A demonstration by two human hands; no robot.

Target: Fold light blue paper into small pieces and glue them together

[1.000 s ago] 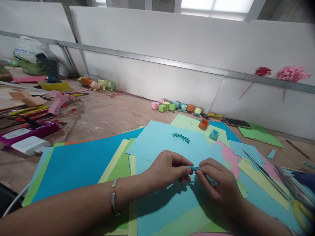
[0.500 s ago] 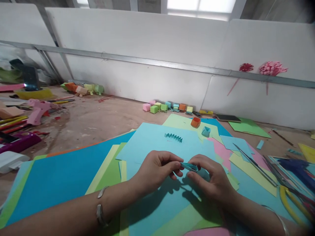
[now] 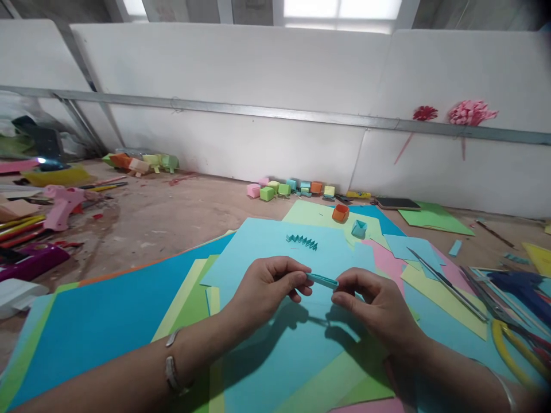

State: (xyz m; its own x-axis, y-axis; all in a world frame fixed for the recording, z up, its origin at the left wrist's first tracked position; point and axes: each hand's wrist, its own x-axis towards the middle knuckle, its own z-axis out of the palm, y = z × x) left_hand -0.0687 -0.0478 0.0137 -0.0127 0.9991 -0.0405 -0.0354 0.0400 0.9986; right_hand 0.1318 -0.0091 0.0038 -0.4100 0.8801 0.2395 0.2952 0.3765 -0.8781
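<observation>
A narrow folded strip of light blue paper [image 3: 322, 280] is held between my two hands above the blue sheets. My left hand [image 3: 275, 284] pinches its left end between thumb and fingers. At the other end, my right hand [image 3: 365, 298] has thumb and index finger closed on the strip's tip. Beyond the hands, a zigzag-folded teal paper strip [image 3: 302, 241] lies on a light blue sheet [image 3: 253, 241]. Farther back sit a small orange paper box [image 3: 340, 213] and a small blue paper box [image 3: 359, 229].
Tweezers [image 3: 447, 285] and yellow-handled scissors [image 3: 510, 344] lie at the right, near a dark blue glue gun [image 3: 519, 289]. A pink glue gun [image 3: 63, 205] is at the left. Several small paper cubes [image 3: 267, 193] line the white wall. A phone [image 3: 398, 204] rests at the back right.
The strip's right part was spread into a loop; now it lies flat and narrow. My right fingers have closed on its tip, and the camera view has shifted slightly.
</observation>
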